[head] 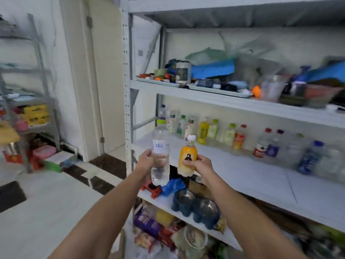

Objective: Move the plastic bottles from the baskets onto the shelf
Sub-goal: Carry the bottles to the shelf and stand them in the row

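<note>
Shelf [252,180], rear bottle row [212,130], clear bottle [160,144], orange bottle [187,156] aloft

Clear bottle [160,156] with lime-green cap, orange bottle [187,157] with white cap and black bear print, pale grey shelf [261,176]

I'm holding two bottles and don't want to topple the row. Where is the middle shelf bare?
Bare: the wide front strip of the shelf, from the left post rightward, before the bottle row. Crowded: the back wall line, and right end, where blue-labelled bottles stand further forward.
</note>
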